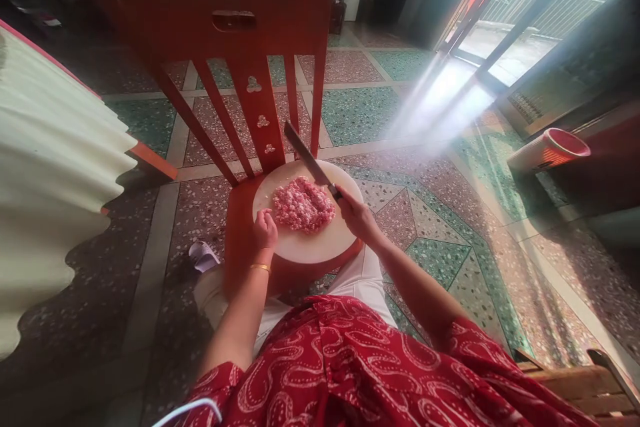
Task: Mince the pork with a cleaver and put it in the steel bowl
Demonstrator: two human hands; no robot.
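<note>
A mound of pink minced meat [304, 204] lies on a round white cutting board [305, 250], which rests on the seat of a red wooden chair [240, 233]. My right hand [356, 215] is closed round the dark handle of a kitchen knife [309, 159]. The blade is raised over the far side of the meat, tilted up and to the left. At the board's left rim, my left hand [265, 229] has its fingers curled against the edge, beside the meat. Part of that grip is hidden.
The chair's tall slatted back [250, 80] rises just beyond the board. A pale draped cloth [60, 200] hangs at left, a lilac slipper [204, 256] lies on the floor, and a bin [547, 150] stands at right near the bright doorway. A wooden seat [580, 383] is at lower right.
</note>
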